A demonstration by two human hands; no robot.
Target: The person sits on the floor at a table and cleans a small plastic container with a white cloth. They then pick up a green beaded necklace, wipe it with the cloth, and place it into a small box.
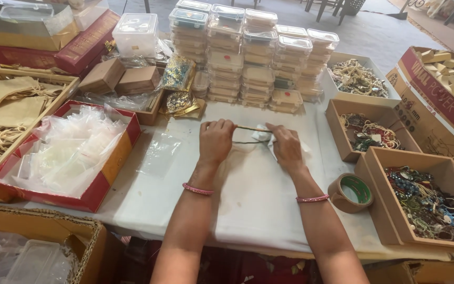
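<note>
A thin cord point(250, 128) is held stretched between the two hands, just above the white table cover point(258, 210) in the middle of the table. Going from the left: a red tray of clear plastic bags point(64, 152) is placed well apart from the hands. The left hand point(215, 142) is closed, and one end of the cord is pinched in its fingers point(222, 125). The cord runs to the right hand point(286, 147), whose fingers point(273, 129) are closed on the other end, together with a small white thing point(264, 137) which cannot be identified. It is judged that the cord is being pulled straight or tied; the next move seems to ask for a steady pinch at both ends. Further right, a roll of brown tape point(350, 193) lies near the right wrist, and cardboard boxes of jewellery point(426, 202) are seen beside it.
</note>
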